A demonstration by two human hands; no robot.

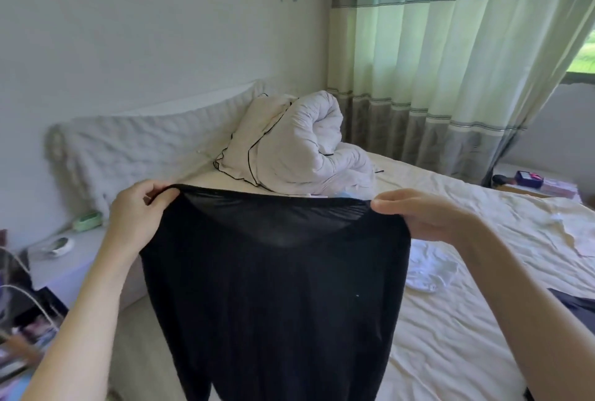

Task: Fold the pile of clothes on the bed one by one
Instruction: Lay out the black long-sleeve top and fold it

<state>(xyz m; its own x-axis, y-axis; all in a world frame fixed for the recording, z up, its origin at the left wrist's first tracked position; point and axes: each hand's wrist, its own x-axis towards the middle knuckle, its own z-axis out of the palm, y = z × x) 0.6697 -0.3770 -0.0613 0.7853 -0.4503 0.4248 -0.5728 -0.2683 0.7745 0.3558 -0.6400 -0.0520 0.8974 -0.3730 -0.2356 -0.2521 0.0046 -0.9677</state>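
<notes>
A black garment (273,297) hangs in the air in front of me, stretched wide by its top edge and dropping out of view at the bottom. My left hand (138,210) pinches the top left corner. My right hand (418,213) grips the top right corner. Behind it on the cream bed sheet (450,336) lies a crumpled white garment (428,268). A dark garment (576,304) shows at the right edge, and a pale cloth (576,233) lies farther back on the right.
A rolled white duvet (299,146) and a pillow sit at the head of the bed by the padded headboard (135,146). A bedside shelf (64,259) with small items is on the left. Striped curtains (450,62) hang behind; a low table (534,183) stands at right.
</notes>
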